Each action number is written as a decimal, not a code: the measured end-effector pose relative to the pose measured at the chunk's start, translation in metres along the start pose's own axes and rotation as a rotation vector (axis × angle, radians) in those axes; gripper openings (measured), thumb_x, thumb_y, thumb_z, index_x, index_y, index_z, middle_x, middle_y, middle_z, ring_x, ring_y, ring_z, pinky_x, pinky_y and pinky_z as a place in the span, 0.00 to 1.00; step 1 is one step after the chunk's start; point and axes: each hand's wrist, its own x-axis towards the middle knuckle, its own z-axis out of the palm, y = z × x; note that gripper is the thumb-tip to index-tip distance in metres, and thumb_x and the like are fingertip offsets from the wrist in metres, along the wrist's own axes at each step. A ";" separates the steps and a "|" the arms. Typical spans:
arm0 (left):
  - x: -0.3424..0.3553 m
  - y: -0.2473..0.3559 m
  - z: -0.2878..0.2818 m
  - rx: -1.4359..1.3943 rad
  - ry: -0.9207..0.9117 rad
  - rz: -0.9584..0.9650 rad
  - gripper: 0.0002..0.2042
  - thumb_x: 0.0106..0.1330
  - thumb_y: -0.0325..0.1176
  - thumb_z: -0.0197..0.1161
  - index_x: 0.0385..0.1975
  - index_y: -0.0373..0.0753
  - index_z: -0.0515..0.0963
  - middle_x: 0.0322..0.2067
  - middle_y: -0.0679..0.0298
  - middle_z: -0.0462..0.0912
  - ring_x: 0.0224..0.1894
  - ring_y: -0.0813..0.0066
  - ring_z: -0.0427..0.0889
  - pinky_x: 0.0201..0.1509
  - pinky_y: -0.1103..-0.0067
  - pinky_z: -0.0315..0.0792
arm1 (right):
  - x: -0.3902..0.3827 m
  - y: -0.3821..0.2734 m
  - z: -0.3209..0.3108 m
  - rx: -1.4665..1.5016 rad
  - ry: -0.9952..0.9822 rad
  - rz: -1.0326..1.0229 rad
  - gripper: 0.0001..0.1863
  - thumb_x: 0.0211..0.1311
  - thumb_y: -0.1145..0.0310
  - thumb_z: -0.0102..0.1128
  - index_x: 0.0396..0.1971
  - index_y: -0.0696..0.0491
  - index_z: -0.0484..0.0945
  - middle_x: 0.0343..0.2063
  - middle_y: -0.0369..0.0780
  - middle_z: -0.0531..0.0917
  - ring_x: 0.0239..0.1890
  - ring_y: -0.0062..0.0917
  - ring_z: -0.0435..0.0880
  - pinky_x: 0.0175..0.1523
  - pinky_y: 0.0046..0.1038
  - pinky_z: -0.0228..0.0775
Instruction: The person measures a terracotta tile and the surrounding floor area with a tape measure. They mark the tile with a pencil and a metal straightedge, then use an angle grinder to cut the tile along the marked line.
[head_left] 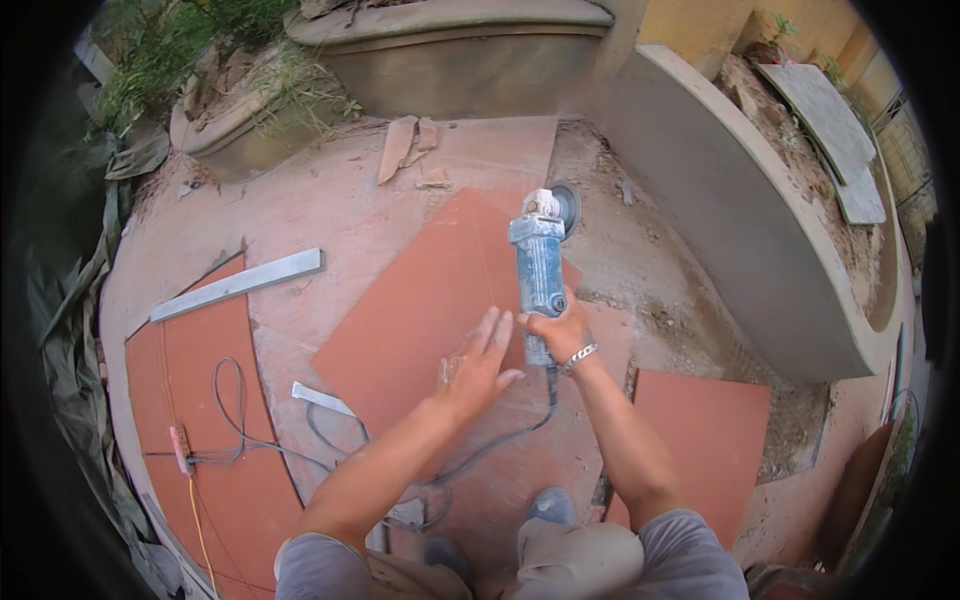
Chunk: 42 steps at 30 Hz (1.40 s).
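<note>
In my right hand (560, 335) is a dusty blue angle grinder (540, 262), gripped round its body with the disc end pointing away from me. Its cutting disc (568, 208) faces right, beyond the far edge of a large red tile (410, 290). Whether the disc spins I cannot tell. My left hand (474, 366) is over the tile, fingers stretched out and pointing toward the grinder, holding nothing. Whether its palm touches the tile is unclear. A dark power cord (500, 437) runs from the grinder's rear end back toward my feet.
At left, a grey metal bar (240, 285) lies across another red tile (215, 400), near a cord connector (181, 448). Broken tile pieces (398, 148) lie at the far side. A curved low wall (740, 210) bounds the right. Another red tile (700, 430) lies near my right knee.
</note>
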 end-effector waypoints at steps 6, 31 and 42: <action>0.040 -0.050 -0.020 0.128 -0.701 -0.757 0.70 0.41 0.48 0.84 0.77 0.48 0.32 0.76 0.46 0.24 0.78 0.43 0.28 0.70 0.42 0.58 | 0.065 0.005 0.011 -0.358 -0.065 -0.227 0.47 0.42 0.59 0.73 0.63 0.61 0.65 0.42 0.50 0.84 0.43 0.39 0.85 0.50 0.35 0.77; 0.059 -0.056 0.001 0.129 -0.729 -0.841 0.72 0.37 0.45 0.87 0.77 0.51 0.34 0.76 0.48 0.20 0.77 0.40 0.24 0.66 0.35 0.59 | 0.169 -0.024 0.038 -0.720 -0.472 -0.034 0.53 0.44 0.55 0.70 0.72 0.58 0.58 0.50 0.57 0.82 0.54 0.47 0.82 0.60 0.38 0.74; 0.066 -0.051 -0.002 0.160 -0.768 -0.864 0.71 0.38 0.45 0.86 0.77 0.51 0.34 0.76 0.49 0.20 0.78 0.43 0.25 0.68 0.38 0.59 | 0.172 -0.018 0.040 -0.715 -0.489 -0.030 0.53 0.45 0.54 0.70 0.71 0.57 0.58 0.49 0.57 0.82 0.53 0.48 0.83 0.59 0.39 0.75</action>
